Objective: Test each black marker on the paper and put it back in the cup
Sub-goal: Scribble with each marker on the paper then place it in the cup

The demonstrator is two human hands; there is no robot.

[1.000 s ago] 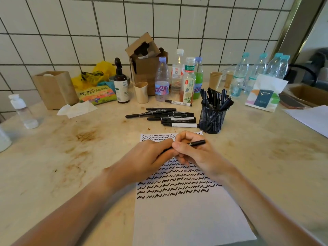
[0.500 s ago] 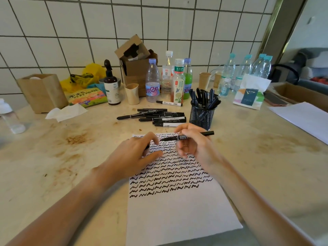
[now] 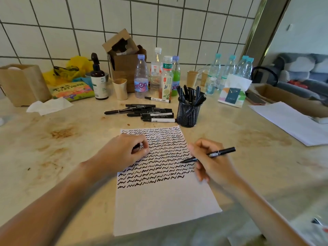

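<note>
A white paper (image 3: pixel 159 206) lies before me, its upper half filled with rows of black squiggles. My right hand (image 3: pixel 211 166) grips an uncapped black marker (image 3: pixel 220 153), tip pointing left just over the right end of a squiggle row. My left hand (image 3: pixel 122 153) rests on the paper's left side, fingers curled around a small black piece, apparently the marker cap (image 3: pixel 136 147). A black mesh cup (image 3: pixel 188 113) holding several markers stands beyond the paper's top right corner. Several capped markers (image 3: pixel 150 113) lie in a pile left of the cup.
Bottles (image 3: pixel 142 77), paper cups (image 3: pixel 120 88), a cardboard box (image 3: pixel 124 55), a brown pump bottle (image 3: pixel 98 80), a snack bag and tissue crowd the back of the stained table (image 3: pixel 53 148). Another white sheet (image 3: pixel 291 121) lies far right, with a tissue pack (image 3: pixel 232 91) beside it.
My hands have pulled apart: the cap came off and stayed in my left hand. My right hand moved right and lowered the marker tip toward the paper.
</note>
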